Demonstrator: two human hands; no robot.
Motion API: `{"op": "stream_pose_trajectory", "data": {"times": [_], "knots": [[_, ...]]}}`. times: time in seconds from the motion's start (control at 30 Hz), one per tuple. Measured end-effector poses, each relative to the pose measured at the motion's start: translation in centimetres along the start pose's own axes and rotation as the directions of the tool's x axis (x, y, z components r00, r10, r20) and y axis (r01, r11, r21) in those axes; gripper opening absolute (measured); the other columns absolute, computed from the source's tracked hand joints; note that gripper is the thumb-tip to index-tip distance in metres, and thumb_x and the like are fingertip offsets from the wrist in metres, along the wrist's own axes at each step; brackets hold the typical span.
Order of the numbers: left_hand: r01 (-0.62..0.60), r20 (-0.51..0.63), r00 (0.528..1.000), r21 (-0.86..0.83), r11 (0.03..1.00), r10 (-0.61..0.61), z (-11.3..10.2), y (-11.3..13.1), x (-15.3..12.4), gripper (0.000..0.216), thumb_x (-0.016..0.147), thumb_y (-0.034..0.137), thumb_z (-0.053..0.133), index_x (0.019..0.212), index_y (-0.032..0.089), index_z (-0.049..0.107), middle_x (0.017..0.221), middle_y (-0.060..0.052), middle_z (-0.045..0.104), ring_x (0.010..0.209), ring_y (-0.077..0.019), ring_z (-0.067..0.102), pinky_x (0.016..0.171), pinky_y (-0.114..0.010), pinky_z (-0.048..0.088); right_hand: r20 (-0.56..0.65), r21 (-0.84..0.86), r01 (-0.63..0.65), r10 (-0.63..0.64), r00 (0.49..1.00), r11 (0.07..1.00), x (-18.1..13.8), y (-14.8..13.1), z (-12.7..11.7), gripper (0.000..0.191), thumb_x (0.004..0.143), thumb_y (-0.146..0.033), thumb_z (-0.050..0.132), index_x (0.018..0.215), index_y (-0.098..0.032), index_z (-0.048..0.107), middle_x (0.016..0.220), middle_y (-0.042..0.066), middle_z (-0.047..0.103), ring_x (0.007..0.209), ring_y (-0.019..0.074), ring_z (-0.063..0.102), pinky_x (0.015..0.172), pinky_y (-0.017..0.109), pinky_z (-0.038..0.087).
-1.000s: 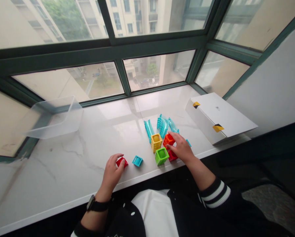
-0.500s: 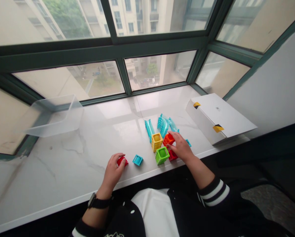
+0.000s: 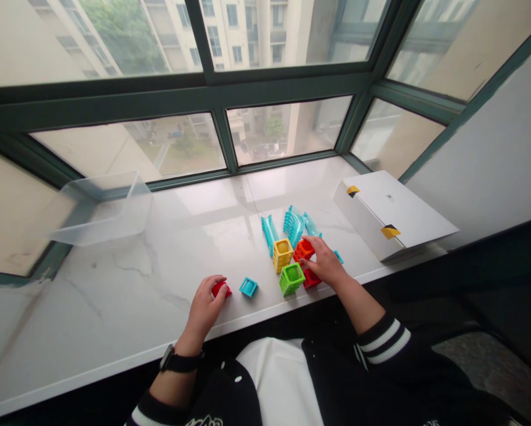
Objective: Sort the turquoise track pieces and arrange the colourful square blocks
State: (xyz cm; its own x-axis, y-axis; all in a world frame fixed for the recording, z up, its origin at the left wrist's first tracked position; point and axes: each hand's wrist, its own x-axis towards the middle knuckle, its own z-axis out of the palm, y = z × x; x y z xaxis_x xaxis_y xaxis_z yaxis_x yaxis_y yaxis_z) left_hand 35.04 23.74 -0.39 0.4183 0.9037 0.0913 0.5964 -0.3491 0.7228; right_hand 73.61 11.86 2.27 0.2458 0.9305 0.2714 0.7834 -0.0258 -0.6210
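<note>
At the desk's lower centre, your left hand closes its fingers on the red block, while your right hand clamps the orange block, seemingly steadying it among its neighbours.

On the sill, a tub stood far left at the back, against the window, and a flat box lay at the right end. Between them, near the front edge, sat a cluster of blocks with track pieces just behind it. The right hand rested on the cluster's right side. Left of the cluster lay a frame piece, then a lone block under the left hand
</note>
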Motion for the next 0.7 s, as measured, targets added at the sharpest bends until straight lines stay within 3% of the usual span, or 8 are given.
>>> {"op": "stream_pose_trajectory", "data": {"times": [0.7], "knots": [[0.020,0.004,1.000,-0.020,1.000,-0.020,-0.20,0.60,-0.10,0.028,0.094,0.045,0.055,0.106,0.024,0.071,0.118,-0.009,0.071,0.115,-0.0286,0.067,0.108,-0.048,0.052,0.043,-0.043,0.000,0.002,0.999,0.999,0.25,0.01,-0.34,0.064,0.086,-0.022,0.069,0.147,-0.026,0.050,0.141,0.012,0.058,0.133,0.0300,0.057,0.114,0.050,0.049]]}}
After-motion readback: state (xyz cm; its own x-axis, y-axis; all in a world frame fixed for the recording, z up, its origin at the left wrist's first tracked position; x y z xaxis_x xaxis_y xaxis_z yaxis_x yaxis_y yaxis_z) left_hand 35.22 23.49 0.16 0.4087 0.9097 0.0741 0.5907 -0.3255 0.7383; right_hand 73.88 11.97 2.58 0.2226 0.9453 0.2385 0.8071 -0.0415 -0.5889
